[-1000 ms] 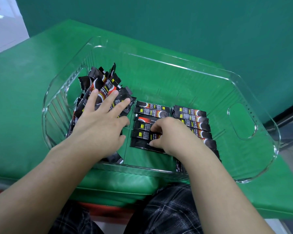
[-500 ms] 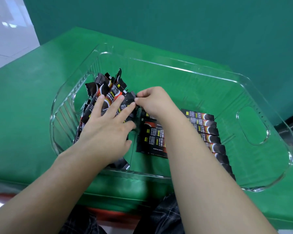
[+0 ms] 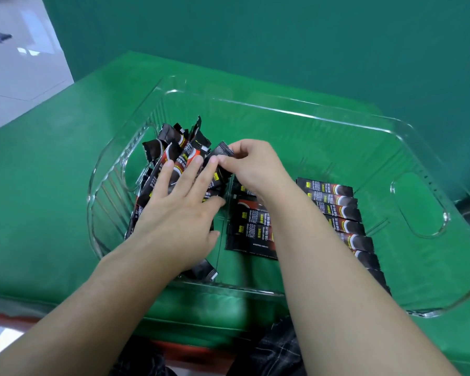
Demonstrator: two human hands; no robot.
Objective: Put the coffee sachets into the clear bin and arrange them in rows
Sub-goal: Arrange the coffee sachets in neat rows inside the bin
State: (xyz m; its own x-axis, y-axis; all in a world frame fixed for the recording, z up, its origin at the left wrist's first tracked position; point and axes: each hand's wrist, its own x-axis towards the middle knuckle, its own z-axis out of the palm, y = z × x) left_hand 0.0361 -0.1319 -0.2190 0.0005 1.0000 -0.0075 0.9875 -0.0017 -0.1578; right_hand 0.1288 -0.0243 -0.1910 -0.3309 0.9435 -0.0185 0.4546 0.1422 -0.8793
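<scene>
A: Where's the next sachet (image 3: 219,156)?
B: On the loose pile (image 3: 174,164) at the bin's (image 3: 282,112) left end. The right hand (image 3: 251,165) pinches its top corner; the left hand (image 3: 179,210) lies spread flat on the pile.

A: How to do it well?
B: I'd keep the pile pinned, draw out just one, and lay it flat beside the rows (image 3: 334,210), edges touching.
</scene>
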